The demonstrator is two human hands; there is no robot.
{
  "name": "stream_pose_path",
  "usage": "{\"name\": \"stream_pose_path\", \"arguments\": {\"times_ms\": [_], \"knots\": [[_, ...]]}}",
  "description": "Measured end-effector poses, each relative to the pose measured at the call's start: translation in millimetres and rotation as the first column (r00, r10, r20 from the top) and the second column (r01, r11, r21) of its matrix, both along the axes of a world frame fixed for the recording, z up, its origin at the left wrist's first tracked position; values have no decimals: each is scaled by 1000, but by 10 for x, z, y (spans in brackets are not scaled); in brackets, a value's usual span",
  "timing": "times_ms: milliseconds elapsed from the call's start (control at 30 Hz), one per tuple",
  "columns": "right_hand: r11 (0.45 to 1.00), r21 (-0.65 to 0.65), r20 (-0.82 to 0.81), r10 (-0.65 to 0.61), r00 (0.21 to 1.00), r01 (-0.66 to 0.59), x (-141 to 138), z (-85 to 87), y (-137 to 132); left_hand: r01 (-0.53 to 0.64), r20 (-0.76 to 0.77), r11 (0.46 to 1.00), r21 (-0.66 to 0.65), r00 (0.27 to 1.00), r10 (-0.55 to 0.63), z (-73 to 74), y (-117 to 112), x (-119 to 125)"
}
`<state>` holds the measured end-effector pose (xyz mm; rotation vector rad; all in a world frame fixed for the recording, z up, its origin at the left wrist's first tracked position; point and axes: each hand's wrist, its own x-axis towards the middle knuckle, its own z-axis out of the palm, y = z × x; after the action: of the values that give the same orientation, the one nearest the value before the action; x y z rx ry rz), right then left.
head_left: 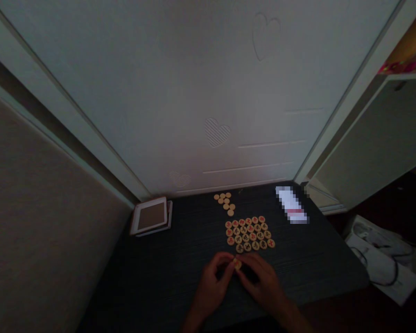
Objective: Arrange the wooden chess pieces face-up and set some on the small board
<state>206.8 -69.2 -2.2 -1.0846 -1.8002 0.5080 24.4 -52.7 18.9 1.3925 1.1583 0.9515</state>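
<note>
Between the fingertips of my left hand (213,280) and my right hand (261,275) is a round xiangqi piece (237,263) with a red mark on its face. Both hands are closed in a pinch on it, just in front of the laid-out pieces. Those face-up xiangqi pieces (250,228) lie in rows, some with red characters and some with black. Farther back, several blank-side-up pieces (226,200) form a loose cluster near the wall.
A dark wood-grain table (180,259) carries everything. At its left back lies a stack of framed items (152,216). A blurred-out white object (291,205) lies at the right back. White boxes (384,259) with a black cable sit right of the table. A heart-patterned white panel (194,92) rises behind.
</note>
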Motion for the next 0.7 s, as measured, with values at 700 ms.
{"name": "stream_pose_path", "arguments": {"times_ms": [700], "knots": [[997, -38, 40, 70, 997, -68, 13, -113, -13, -20, -64, 1000, -4, 998, 20, 7, 19, 29]]}}
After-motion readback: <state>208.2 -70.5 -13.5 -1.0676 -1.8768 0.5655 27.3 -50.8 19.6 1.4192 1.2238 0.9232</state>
